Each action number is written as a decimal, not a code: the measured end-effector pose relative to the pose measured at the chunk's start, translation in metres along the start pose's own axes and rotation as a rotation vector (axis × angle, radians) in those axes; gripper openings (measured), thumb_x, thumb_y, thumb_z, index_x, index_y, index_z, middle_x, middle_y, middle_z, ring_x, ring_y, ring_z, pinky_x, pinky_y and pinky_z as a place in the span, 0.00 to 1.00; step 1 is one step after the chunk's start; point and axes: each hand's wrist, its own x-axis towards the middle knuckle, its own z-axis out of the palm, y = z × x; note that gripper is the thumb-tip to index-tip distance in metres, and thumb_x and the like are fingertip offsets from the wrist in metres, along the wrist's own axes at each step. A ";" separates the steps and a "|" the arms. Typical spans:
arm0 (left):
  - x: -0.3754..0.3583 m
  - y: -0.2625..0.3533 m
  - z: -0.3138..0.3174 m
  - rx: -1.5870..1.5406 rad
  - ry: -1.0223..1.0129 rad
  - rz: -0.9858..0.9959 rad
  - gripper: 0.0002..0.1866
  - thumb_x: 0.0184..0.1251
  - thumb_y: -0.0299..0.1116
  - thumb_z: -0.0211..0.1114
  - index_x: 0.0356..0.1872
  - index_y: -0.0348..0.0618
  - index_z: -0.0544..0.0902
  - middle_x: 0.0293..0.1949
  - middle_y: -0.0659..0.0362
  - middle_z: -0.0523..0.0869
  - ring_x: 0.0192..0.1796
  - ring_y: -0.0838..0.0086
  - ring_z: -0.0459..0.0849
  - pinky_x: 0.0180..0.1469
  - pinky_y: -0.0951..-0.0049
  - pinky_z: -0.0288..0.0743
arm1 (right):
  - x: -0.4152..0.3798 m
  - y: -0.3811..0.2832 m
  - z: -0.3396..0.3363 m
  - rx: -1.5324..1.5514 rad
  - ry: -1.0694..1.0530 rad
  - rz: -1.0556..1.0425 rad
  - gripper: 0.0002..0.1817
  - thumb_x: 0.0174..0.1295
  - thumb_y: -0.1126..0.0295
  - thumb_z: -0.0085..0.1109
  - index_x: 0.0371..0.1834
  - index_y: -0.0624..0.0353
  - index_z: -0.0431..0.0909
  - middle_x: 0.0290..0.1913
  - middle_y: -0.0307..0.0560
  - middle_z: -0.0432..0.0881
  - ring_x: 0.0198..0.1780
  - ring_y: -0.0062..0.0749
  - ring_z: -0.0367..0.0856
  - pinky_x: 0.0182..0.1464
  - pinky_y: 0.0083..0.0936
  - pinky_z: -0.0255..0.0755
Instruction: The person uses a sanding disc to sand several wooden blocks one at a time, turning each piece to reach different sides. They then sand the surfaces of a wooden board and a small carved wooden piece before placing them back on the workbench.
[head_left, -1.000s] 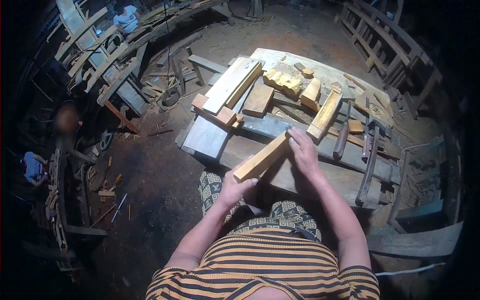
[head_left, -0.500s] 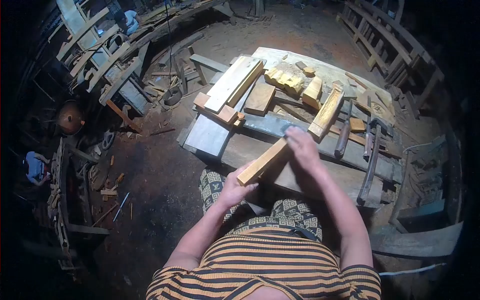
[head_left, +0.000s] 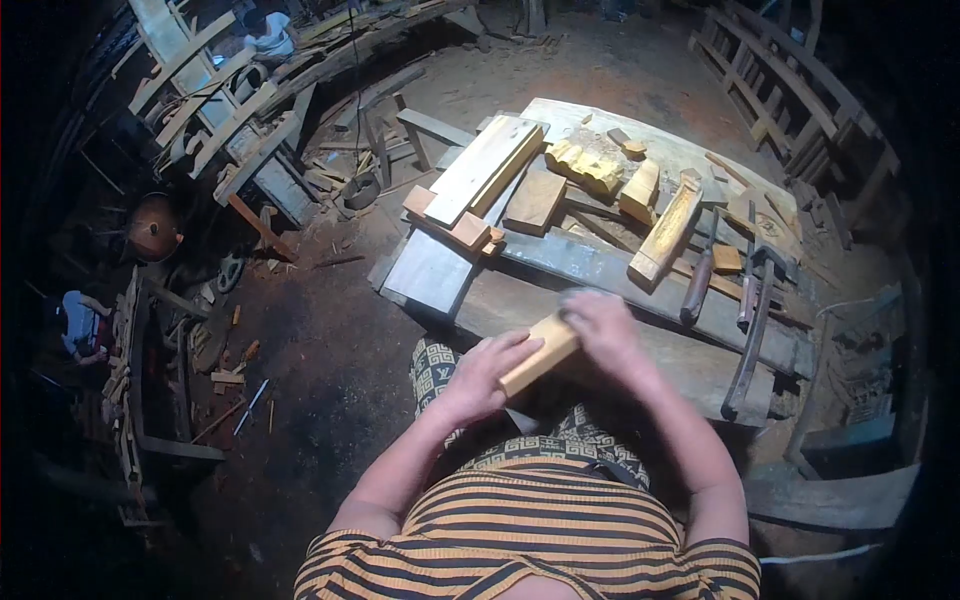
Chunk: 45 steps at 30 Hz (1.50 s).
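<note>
A light wooden block (head_left: pixel 541 357) lies slanted over my lap, near the front edge of the workbench (head_left: pixel 640 335). My left hand (head_left: pixel 487 372) is wrapped round its lower end, with the fingers over the top face. At the far end my right hand (head_left: pixel 600 325) presses a small dark object (head_left: pixel 572 300) against the wood; what it is cannot be made out. Beyond the hands, a carved wooden piece (head_left: pixel 668 232) rests on the bench beside a tool with a wooden handle (head_left: pixel 697 287).
Stacked planks (head_left: pixel 485 170) and a brown block (head_left: pixel 536 201) lie on the bench's left part. A long curved tool (head_left: pixel 752 335) is at its right. Two other people (head_left: pixel 270 38), (head_left: pixel 82 325) are at the far left. Wooden frames (head_left: pixel 770 75) stand back right.
My left hand has moved from under the block's end to over its top. My right hand has come lower and nearer to me. The whole view has shifted slightly.
</note>
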 end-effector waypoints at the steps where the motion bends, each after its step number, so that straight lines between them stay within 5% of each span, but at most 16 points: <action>1: -0.001 0.006 -0.001 0.162 0.023 0.022 0.31 0.52 0.24 0.63 0.62 0.49 0.72 0.58 0.44 0.75 0.62 0.50 0.72 0.64 0.58 0.66 | -0.004 0.018 -0.007 -0.036 -0.076 0.154 0.15 0.63 0.63 0.51 0.44 0.59 0.82 0.51 0.50 0.81 0.56 0.44 0.76 0.61 0.41 0.63; 4: -0.007 0.000 0.009 0.250 0.155 -0.015 0.37 0.51 0.23 0.63 0.67 0.50 0.65 0.61 0.43 0.71 0.61 0.49 0.73 0.62 0.58 0.68 | -0.033 0.036 0.008 -0.178 0.063 0.148 0.18 0.63 0.62 0.52 0.53 0.56 0.78 0.57 0.52 0.77 0.62 0.47 0.71 0.63 0.44 0.60; 6: -0.013 -0.002 0.013 -0.128 0.236 -0.444 0.43 0.49 0.22 0.68 0.70 0.46 0.59 0.59 0.46 0.72 0.60 0.58 0.75 0.65 0.63 0.66 | -0.037 0.037 0.014 -0.160 0.086 0.154 0.19 0.63 0.61 0.52 0.55 0.56 0.77 0.58 0.52 0.76 0.62 0.48 0.70 0.64 0.44 0.59; 8: -0.024 -0.017 0.011 -0.174 0.126 -0.378 0.47 0.49 0.20 0.66 0.71 0.49 0.50 0.59 0.46 0.71 0.57 0.54 0.77 0.56 0.62 0.73 | -0.038 0.036 0.017 -0.141 0.109 0.164 0.20 0.63 0.61 0.52 0.57 0.55 0.76 0.60 0.51 0.75 0.63 0.48 0.69 0.64 0.44 0.57; 10: -0.026 -0.002 0.002 -1.026 -0.039 -0.643 0.51 0.45 0.18 0.69 0.71 0.49 0.47 0.58 0.47 0.70 0.57 0.60 0.77 0.55 0.64 0.75 | -0.033 0.035 0.014 -0.184 0.083 0.179 0.20 0.62 0.61 0.52 0.57 0.54 0.76 0.61 0.50 0.74 0.63 0.45 0.68 0.65 0.43 0.56; 16: -0.023 -0.001 0.024 -0.859 0.156 -0.544 0.50 0.42 0.17 0.73 0.66 0.45 0.52 0.58 0.51 0.70 0.57 0.68 0.76 0.56 0.67 0.76 | -0.019 0.021 0.016 -0.168 0.044 0.196 0.17 0.60 0.62 0.53 0.49 0.56 0.78 0.55 0.49 0.77 0.57 0.43 0.71 0.60 0.44 0.60; 20: -0.021 0.000 0.030 -0.758 0.233 -0.492 0.46 0.40 0.21 0.77 0.62 0.42 0.58 0.55 0.53 0.72 0.57 0.69 0.75 0.58 0.68 0.74 | -0.026 -0.079 0.025 0.085 -0.218 -0.074 0.15 0.55 0.68 0.57 0.46 0.60 0.77 0.48 0.53 0.79 0.55 0.50 0.74 0.59 0.43 0.64; 23: -0.024 -0.018 0.029 -0.429 0.230 -0.351 0.46 0.38 0.25 0.79 0.61 0.41 0.60 0.54 0.55 0.73 0.58 0.71 0.74 0.63 0.67 0.69 | -0.033 -0.103 0.039 0.175 0.033 -0.301 0.14 0.56 0.68 0.55 0.45 0.59 0.76 0.49 0.56 0.77 0.57 0.51 0.72 0.61 0.42 0.64; 26: -0.020 -0.003 0.025 -0.827 0.263 -0.497 0.46 0.37 0.23 0.76 0.61 0.40 0.59 0.54 0.55 0.72 0.58 0.70 0.73 0.61 0.67 0.71 | -0.007 -0.038 0.028 0.062 -0.234 -0.106 0.18 0.59 0.65 0.54 0.51 0.58 0.76 0.53 0.56 0.76 0.62 0.49 0.69 0.65 0.41 0.60; 30: -0.018 -0.006 0.024 -0.748 0.223 -0.437 0.43 0.42 0.15 0.68 0.63 0.43 0.56 0.54 0.54 0.71 0.57 0.70 0.75 0.57 0.69 0.73 | -0.004 0.061 0.032 -0.208 0.167 0.197 0.17 0.63 0.64 0.47 0.51 0.57 0.77 0.53 0.52 0.78 0.60 0.47 0.70 0.63 0.45 0.60; 32: -0.015 -0.006 0.022 -0.803 0.220 -0.397 0.44 0.41 0.16 0.69 0.62 0.42 0.56 0.54 0.54 0.71 0.57 0.69 0.75 0.58 0.68 0.73 | -0.003 0.064 0.048 -0.226 0.222 0.165 0.15 0.64 0.65 0.47 0.49 0.58 0.77 0.51 0.51 0.78 0.58 0.49 0.71 0.62 0.46 0.60; 33: -0.013 -0.005 0.020 -0.805 0.215 -0.397 0.44 0.41 0.16 0.69 0.62 0.42 0.56 0.54 0.54 0.71 0.57 0.69 0.75 0.58 0.68 0.73 | 0.004 0.031 0.027 -0.050 -0.001 0.244 0.16 0.65 0.64 0.49 0.53 0.57 0.77 0.59 0.53 0.75 0.64 0.48 0.70 0.66 0.42 0.60; 38: -0.004 -0.018 0.007 -0.390 0.188 -0.218 0.43 0.41 0.19 0.70 0.62 0.39 0.57 0.54 0.54 0.71 0.59 0.68 0.73 0.59 0.67 0.71 | -0.004 -0.076 0.045 0.201 -0.045 -0.167 0.22 0.66 0.60 0.50 0.60 0.56 0.72 0.64 0.52 0.71 0.68 0.46 0.64 0.70 0.44 0.54; 40: -0.004 -0.018 0.004 -0.479 0.183 -0.201 0.42 0.41 0.20 0.71 0.62 0.39 0.59 0.55 0.54 0.71 0.59 0.68 0.73 0.60 0.67 0.70 | 0.000 -0.053 0.045 0.205 -0.009 -0.298 0.18 0.65 0.62 0.47 0.54 0.57 0.75 0.58 0.52 0.75 0.65 0.45 0.68 0.70 0.41 0.55; 42: -0.001 -0.006 0.002 -0.678 0.163 -0.411 0.43 0.40 0.22 0.71 0.62 0.39 0.59 0.55 0.54 0.70 0.59 0.69 0.73 0.60 0.68 0.69 | 0.011 0.006 0.048 0.214 0.017 -0.156 0.17 0.65 0.64 0.46 0.52 0.57 0.77 0.57 0.54 0.76 0.64 0.47 0.69 0.68 0.38 0.58; 45: 0.001 -0.010 0.002 -0.610 0.163 -0.365 0.43 0.40 0.21 0.71 0.61 0.40 0.59 0.55 0.54 0.70 0.58 0.69 0.73 0.60 0.69 0.69 | 0.008 0.062 0.044 -0.113 0.187 0.188 0.18 0.65 0.65 0.45 0.54 0.57 0.77 0.56 0.55 0.76 0.62 0.49 0.70 0.64 0.38 0.62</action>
